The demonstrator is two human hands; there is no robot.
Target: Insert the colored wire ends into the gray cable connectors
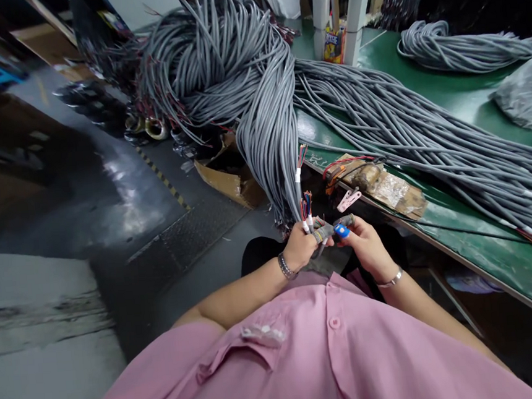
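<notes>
Low in the centre of the head view, my left hand (300,246) is closed around a few grey cables, whose stripped ends (307,211) show coloured wires and white bands above the fingers. My right hand (365,243) is pinched close beside it, with a small blue piece (342,230) at the thumb. Whatever lies between the right fingertips is too small to name. Wrappings cover some fingers of both hands. A thick bundle of grey cables (269,131) hangs over the table edge just beyond my hands.
The green table (500,266) runs along the right, bearing long grey cables (427,123), a coiled bundle (458,49) and a plastic bag (529,92). A wooden block (393,191) and pink clip (348,200) are at its near edge. An open cardboard box (227,178) stands below, left.
</notes>
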